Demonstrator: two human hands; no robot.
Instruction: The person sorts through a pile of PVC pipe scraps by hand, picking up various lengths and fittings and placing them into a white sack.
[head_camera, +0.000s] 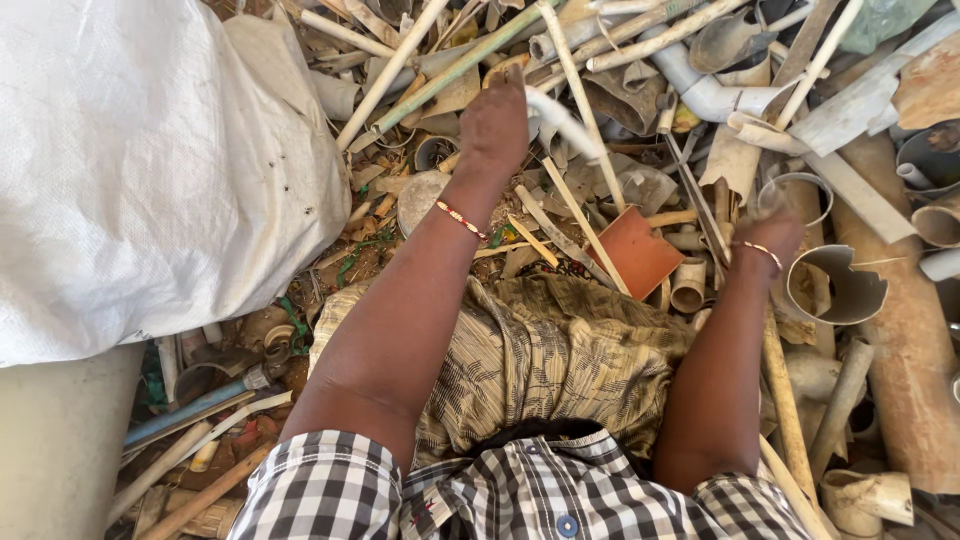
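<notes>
My left hand (494, 125) reaches forward into a heap of broken plastic pipe and grips a short curved white pipe piece (560, 118), blurred by motion. My right hand (768, 232) is lower on the right, its fingers down among thin sticks and pipe scraps beside a cut grey pipe ring (800, 190); what it grips is hidden. Each wrist wears a thin beaded bracelet. A patterned olive cloth (540, 350) covers my lap, with a checked shirt (500, 490) below.
A big white woven sack (150, 170) fills the left side. Long thin pipes (450, 70), a white pipe elbow (710, 95), an orange-brown flat shard (640, 250) and wide tan pipes (900, 330) crowd the ground around me. A pale drum (55, 440) stands bottom left.
</notes>
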